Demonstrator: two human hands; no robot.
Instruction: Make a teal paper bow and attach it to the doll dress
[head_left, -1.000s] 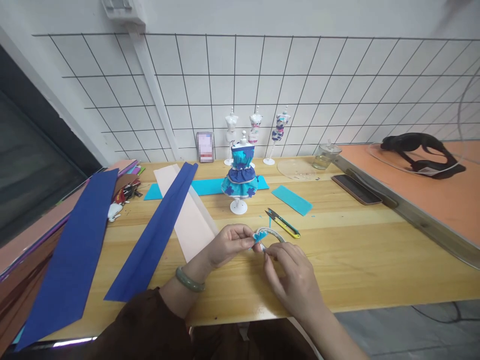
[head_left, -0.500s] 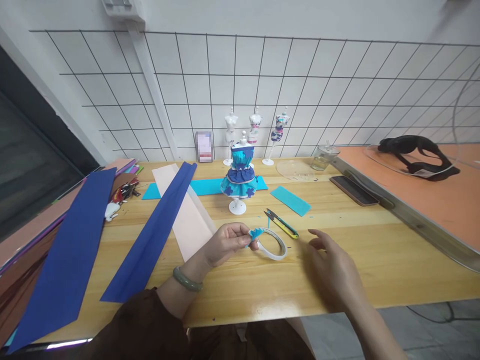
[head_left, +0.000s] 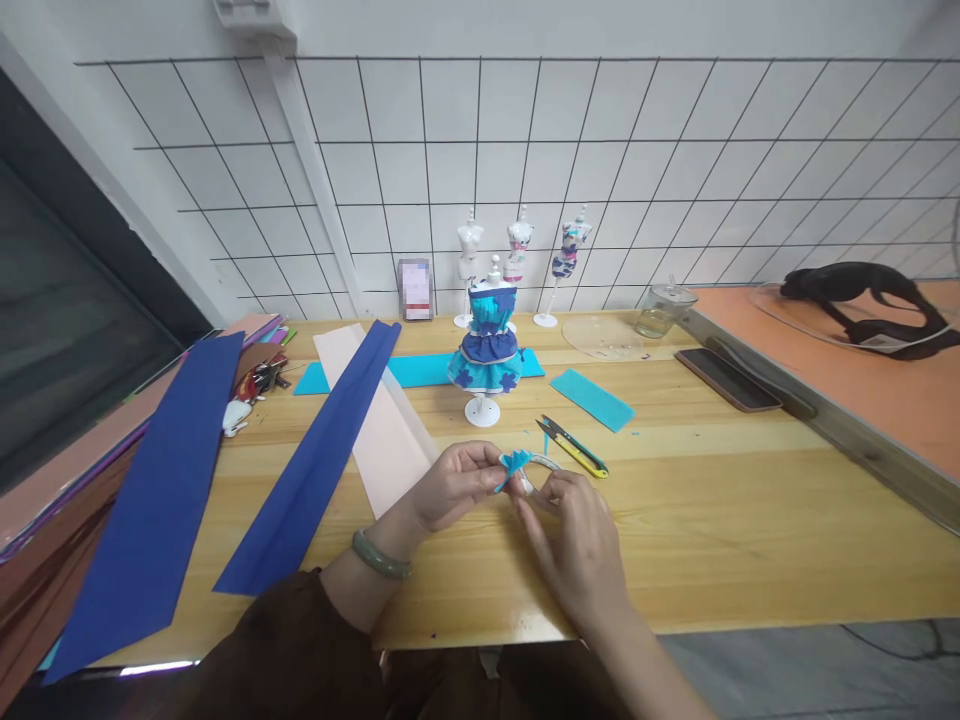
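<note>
Pinched in my left hand [head_left: 461, 487] is a small turquoise piece of crepe paper [head_left: 516, 462] with a fanned, pointed edge. A roll of white tape [head_left: 546, 461] is right beside it, partly hidden by my fingers. My right hand [head_left: 581, 540] has its fingers closed over the roll's near side, close to my left fingertips. Beyond the hands stands a miniature dress form [head_left: 491, 345] in a blue and turquoise ruffled paper dress. Yellow-and-black thread snips [head_left: 574, 447] lie behind the tape, near a turquoise paper strip [head_left: 592, 398].
Long blue paper [head_left: 315, 460] and pale pink paper [head_left: 386, 440] lie at the left, beside stacked coloured sheets. Three small dress forms [head_left: 517, 245] line the wall. A phone [head_left: 727, 378], a glass jar [head_left: 664, 310] and a clear plate [head_left: 600, 337] are at the right.
My right hand has moved left from the bare tabletop onto the tape roll. My left hand keeps the turquoise paper pinched in about the same place. The view has shifted slightly.
</note>
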